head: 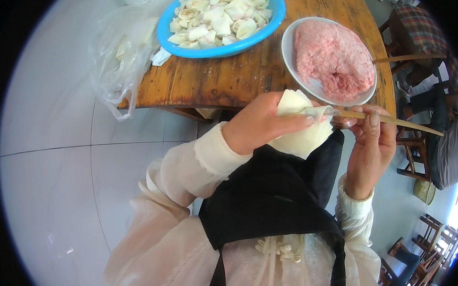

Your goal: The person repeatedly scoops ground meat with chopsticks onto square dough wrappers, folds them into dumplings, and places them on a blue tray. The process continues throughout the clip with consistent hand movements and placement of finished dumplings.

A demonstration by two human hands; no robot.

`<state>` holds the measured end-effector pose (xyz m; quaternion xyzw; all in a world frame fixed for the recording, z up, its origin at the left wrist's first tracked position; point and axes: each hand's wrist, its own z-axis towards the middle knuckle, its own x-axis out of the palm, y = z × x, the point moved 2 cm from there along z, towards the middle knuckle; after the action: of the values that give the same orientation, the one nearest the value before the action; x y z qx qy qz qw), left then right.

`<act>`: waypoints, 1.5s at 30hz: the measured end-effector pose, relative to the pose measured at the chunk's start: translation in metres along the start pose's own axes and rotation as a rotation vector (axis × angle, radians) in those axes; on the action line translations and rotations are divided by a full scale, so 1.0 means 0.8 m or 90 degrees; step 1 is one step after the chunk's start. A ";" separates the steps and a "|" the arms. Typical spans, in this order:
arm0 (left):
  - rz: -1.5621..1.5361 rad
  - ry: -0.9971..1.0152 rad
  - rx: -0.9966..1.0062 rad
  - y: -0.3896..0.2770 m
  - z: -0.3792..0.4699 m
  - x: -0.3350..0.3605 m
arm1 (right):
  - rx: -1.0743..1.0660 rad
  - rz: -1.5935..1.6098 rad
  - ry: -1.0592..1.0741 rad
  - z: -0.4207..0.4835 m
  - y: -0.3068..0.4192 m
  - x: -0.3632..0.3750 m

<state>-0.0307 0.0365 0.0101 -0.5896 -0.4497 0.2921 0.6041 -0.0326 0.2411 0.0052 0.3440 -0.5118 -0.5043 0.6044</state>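
My left hand (pixel 259 120) grips a stack of thin dough wrappers (pixel 299 140), its thumb lying across them. Between the fingers of my right hand (pixel 370 137) is a slim wooden stick (pixel 404 123), whose near end meets the top wrapper beside my left thumb. That top wrapper is partly folded over the stick's tip, so the tip is hidden. Just beyond my hands, a white oval plate (pixel 292 59) bears a large mound of pink minced meat (pixel 332 58) with a hollow scooped into its near side.
A blue plastic basin (pixel 225 50) heaped with folded dumplings (pixel 219 18) stands on the wooden table (pixel 207 78). A clear plastic bag (pixel 112 71) hangs over the left edge. Seated people (pixel 453 148), wooden stools (pixel 415 154) and a woven basket (pixel 424 191) are at right.
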 end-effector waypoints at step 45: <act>-0.114 -0.299 0.104 0.006 -0.007 -0.060 | -0.294 -0.270 0.252 -0.034 0.031 0.043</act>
<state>-0.0453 -0.0074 -0.0034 -0.4128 -0.6032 0.4015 0.5518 -0.0015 0.2116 0.0310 0.3878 -0.1746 -0.6444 0.6355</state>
